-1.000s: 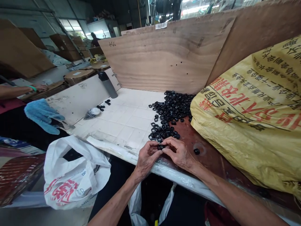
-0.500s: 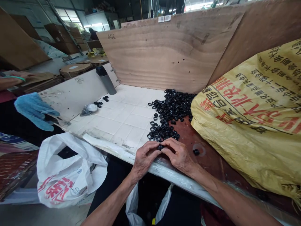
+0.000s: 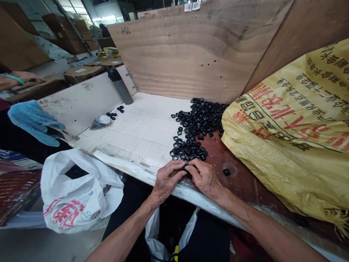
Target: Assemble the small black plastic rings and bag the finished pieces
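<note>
I have both hands in view at the front edge of the white-topped counter (image 3: 144, 136), fingertips nearly meeting. Left hand (image 3: 165, 180): thumb and index finger pinched on a small black piece (image 3: 186, 166), remaining fingers curled. Right hand (image 3: 203, 177): likewise pinched on that piece from the other side. The fingertips cover most of it; I cannot tell its exact shape.

Position: the held piece is just in front of a small cluster of glossy black ring-shaped parts (image 3: 188, 148). Behind that I note a larger heap of similar black parts (image 3: 205, 116), near the tall brown wooden board (image 3: 185, 54) and beside the yellow woven sack with red and black lettering (image 3: 272, 167).

One loose black part (image 3: 226, 172) lies right of the right hand on the bare reddish-brown surface (image 3: 218, 151). Far left on the counter: a grey cylindrical bottle with a black lid (image 3: 121, 89), upright.
</note>
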### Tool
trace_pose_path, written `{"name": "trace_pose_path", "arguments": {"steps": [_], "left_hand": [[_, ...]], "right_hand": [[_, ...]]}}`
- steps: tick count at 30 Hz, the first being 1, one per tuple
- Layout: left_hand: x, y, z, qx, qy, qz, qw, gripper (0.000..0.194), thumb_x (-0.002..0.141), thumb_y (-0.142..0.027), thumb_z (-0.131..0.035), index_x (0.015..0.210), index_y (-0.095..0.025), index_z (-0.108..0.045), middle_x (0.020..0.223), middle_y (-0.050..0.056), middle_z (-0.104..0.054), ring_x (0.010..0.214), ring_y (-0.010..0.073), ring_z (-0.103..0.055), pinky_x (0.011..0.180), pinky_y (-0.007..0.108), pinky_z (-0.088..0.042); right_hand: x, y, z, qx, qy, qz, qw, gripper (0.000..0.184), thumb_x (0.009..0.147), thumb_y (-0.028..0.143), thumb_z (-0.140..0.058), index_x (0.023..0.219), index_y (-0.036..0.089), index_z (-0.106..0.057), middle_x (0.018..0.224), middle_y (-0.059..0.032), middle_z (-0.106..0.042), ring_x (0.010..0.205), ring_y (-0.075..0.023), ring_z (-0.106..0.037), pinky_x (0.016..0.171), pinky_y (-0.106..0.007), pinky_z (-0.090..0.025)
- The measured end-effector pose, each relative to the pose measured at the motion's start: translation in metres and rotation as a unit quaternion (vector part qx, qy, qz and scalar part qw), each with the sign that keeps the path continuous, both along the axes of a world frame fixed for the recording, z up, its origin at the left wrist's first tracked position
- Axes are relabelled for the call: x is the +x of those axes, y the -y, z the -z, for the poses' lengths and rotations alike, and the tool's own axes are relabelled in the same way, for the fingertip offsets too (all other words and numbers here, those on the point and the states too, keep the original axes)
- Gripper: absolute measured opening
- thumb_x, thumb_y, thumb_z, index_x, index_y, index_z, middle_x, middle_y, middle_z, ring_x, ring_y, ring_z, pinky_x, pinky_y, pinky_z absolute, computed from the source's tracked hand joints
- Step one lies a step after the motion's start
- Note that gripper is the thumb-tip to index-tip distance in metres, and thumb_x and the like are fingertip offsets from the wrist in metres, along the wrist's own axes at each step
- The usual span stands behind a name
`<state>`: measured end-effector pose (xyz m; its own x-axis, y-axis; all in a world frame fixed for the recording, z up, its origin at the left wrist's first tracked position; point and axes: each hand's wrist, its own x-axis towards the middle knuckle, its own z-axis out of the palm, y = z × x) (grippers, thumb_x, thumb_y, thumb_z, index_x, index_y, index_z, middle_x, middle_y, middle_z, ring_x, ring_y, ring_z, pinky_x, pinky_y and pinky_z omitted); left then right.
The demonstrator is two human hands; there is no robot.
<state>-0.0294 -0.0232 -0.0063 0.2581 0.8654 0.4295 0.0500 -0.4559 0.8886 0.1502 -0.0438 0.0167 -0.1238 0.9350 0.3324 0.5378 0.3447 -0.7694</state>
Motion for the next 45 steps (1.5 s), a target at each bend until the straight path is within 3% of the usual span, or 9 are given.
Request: {"name": "trace_pose_path", "arguments": {"steps": [3, 9, 14, 19, 22, 29, 34, 38, 45], "left_hand": [[-0.001, -0.001, 0.001, -0.035, 0.011, -0.006, 0.999, 0.022, 0.082, -0.020, -0.074, 0.105, -0.021, -0.073, 0.108, 0.007, -0.072, 0.103, 0.0191, -0.068, 0.096, 0.036, -0.057], [-0.001, -0.003, -0.001, -0.101, 0.039, -0.001, 0.994, 0.021, 0.081, -0.024, -0.076, 0.101, -0.019, -0.074, 0.106, 0.008, -0.072, 0.101, 0.0205, -0.069, 0.094, 0.036, -0.057], [-0.001, -0.001, -0.001, -0.061, 0.053, 0.004, 0.997, 0.021, 0.082, -0.022, -0.075, 0.102, -0.019, -0.072, 0.106, 0.008, -0.070, 0.101, 0.0203, -0.068, 0.093, 0.036, -0.058], [0.000, 0.000, 0.002, 0.002, 0.024, 0.003, 1.000, 0.023, 0.085, -0.018, -0.071, 0.108, -0.021, -0.070, 0.106, 0.008, -0.072, 0.103, 0.0190, -0.068, 0.094, 0.036, -0.057], [0.001, 0.000, 0.002, 0.012, 0.033, 0.000, 0.999, 0.024, 0.084, -0.017, -0.072, 0.108, -0.020, -0.070, 0.106, 0.007, -0.071, 0.102, 0.0186, -0.068, 0.092, 0.035, -0.058], [0.001, 0.002, -0.002, -0.122, 0.066, 0.007, 0.990, 0.024, 0.081, -0.022, -0.075, 0.104, -0.018, -0.069, 0.107, 0.007, -0.069, 0.097, 0.0179, -0.069, 0.086, 0.031, -0.059], [-0.001, 0.002, -0.003, -0.151, 0.088, 0.012, 0.985, 0.022, 0.078, -0.022, -0.078, 0.098, -0.017, -0.072, 0.105, 0.007, -0.069, 0.101, 0.0191, -0.067, 0.095, 0.033, -0.055], [-0.001, 0.001, -0.007, -0.194, 0.108, 0.024, 0.975, 0.021, 0.077, -0.022, -0.078, 0.097, -0.016, -0.074, 0.104, 0.007, -0.068, 0.099, 0.0195, -0.067, 0.092, 0.033, -0.055], [0.001, 0.002, -0.007, -0.180, 0.143, 0.019, 0.973, 0.021, 0.076, -0.021, -0.079, 0.095, -0.018, -0.072, 0.101, 0.006, -0.067, 0.097, 0.0173, -0.066, 0.090, 0.030, -0.055]], "right_hand": [[0.001, -0.001, 0.000, 0.017, -0.023, -0.020, 0.999, 0.011, 0.096, 0.023, -0.053, 0.096, 0.022, -0.064, 0.082, -0.0035, -0.064, 0.073, -0.0177, -0.062, 0.066, -0.027, -0.049], [0.004, -0.006, -0.004, 0.078, -0.071, -0.084, 0.991, 0.021, 0.094, 0.015, -0.053, 0.106, 0.023, -0.068, 0.101, -0.0074, -0.065, 0.097, -0.0207, -0.063, 0.088, -0.035, -0.053], [0.002, -0.005, -0.006, 0.079, -0.077, -0.069, 0.991, 0.018, 0.092, 0.017, -0.057, 0.105, 0.021, -0.068, 0.099, -0.0076, -0.066, 0.092, -0.0201, -0.064, 0.083, -0.034, -0.054], [-0.001, 0.000, 0.001, -0.005, -0.087, -0.006, 0.996, 0.026, 0.091, 0.024, -0.061, 0.116, 0.019, -0.059, 0.087, -0.0032, -0.066, 0.068, -0.0147, -0.063, 0.066, -0.027, -0.054], [-0.002, 0.003, 0.001, -0.026, -0.058, -0.002, 0.998, 0.020, 0.093, 0.027, -0.058, 0.111, 0.019, -0.060, 0.080, -0.0023, -0.066, 0.063, -0.0141, -0.062, 0.059, -0.024, -0.051], [-0.002, 0.002, -0.011, -0.042, -0.055, -0.011, 0.998, 0.016, 0.095, 0.027, -0.056, 0.097, 0.018, -0.068, 0.072, -0.0014, -0.063, 0.058, -0.0136, -0.059, 0.056, -0.025, -0.049], [0.001, -0.003, -0.004, 0.084, -0.064, -0.069, 0.992, 0.019, 0.094, 0.014, -0.054, 0.106, 0.019, -0.069, 0.097, -0.0081, -0.066, 0.091, -0.0198, -0.064, 0.082, -0.033, -0.053], [0.002, -0.005, -0.001, 0.109, -0.068, -0.105, 0.986, 0.027, 0.095, 0.010, -0.050, 0.112, 0.020, -0.068, 0.105, -0.0096, -0.063, 0.098, -0.0197, -0.062, 0.086, -0.034, -0.053], [-0.001, -0.002, -0.008, 0.070, -0.073, -0.039, 0.994, 0.018, 0.089, 0.013, -0.058, 0.104, 0.020, -0.066, 0.097, -0.0066, -0.066, 0.085, -0.0190, -0.063, 0.076, -0.031, -0.053]]}}
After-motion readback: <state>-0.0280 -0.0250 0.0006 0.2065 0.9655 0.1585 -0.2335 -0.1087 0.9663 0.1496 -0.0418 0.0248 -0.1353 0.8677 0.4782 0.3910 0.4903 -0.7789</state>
